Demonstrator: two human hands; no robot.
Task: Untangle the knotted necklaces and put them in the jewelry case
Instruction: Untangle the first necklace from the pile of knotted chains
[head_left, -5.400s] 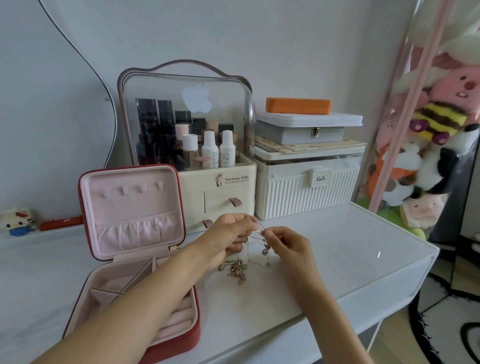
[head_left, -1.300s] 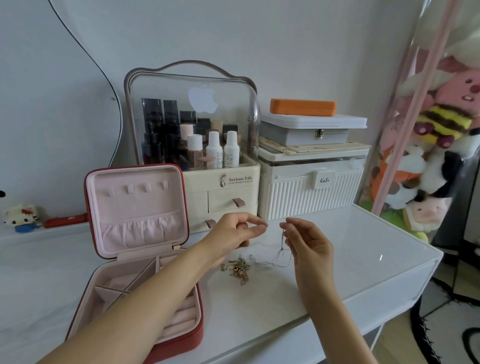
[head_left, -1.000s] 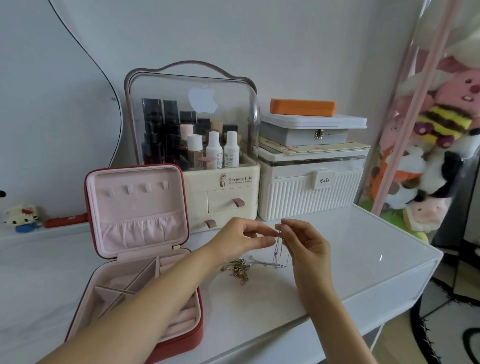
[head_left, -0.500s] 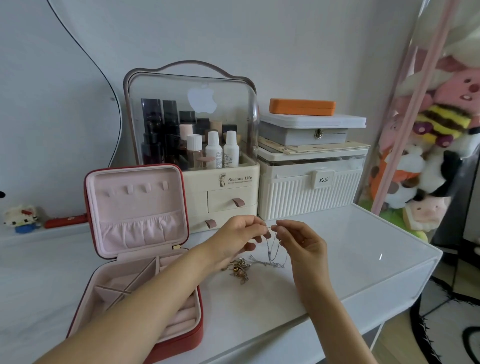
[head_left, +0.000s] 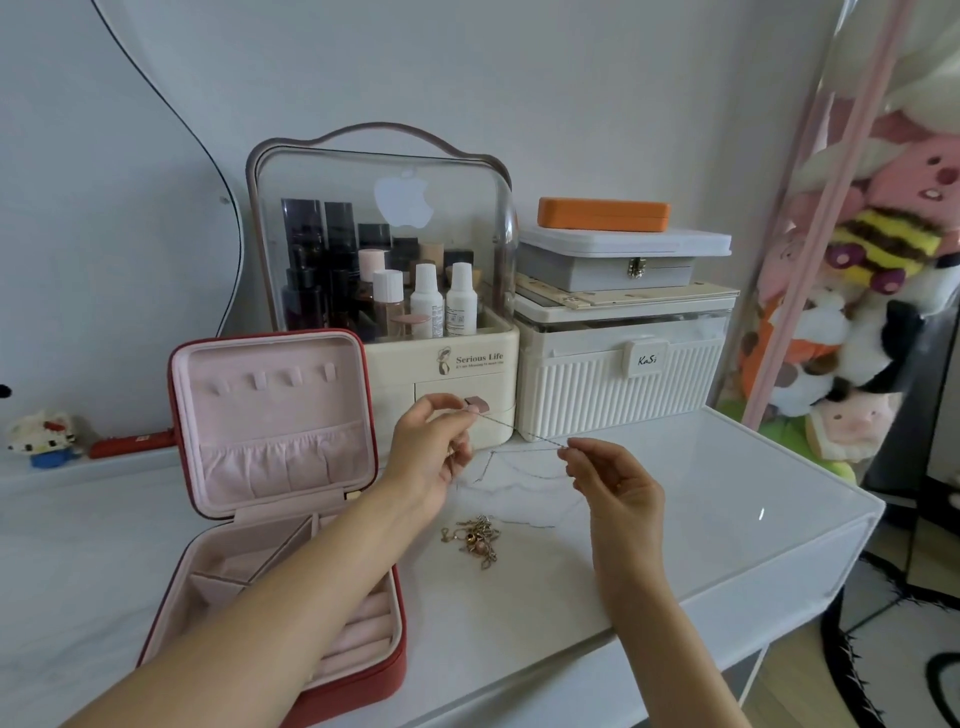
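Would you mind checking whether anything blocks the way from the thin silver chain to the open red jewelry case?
Nothing visible does. Both hands' fingers pinch the thin silver chain above the white tabletop; the open red jewelry case sits left, lid up.

Necklaces and open case, as we see them

We find a thin silver chain (head_left: 519, 434) stretched taut mid-frame, its slack drooping; a gold tangle (head_left: 475, 538) lies just below centre; the red, pink-lined jewelry case (head_left: 270, 499) stands open at lower left.
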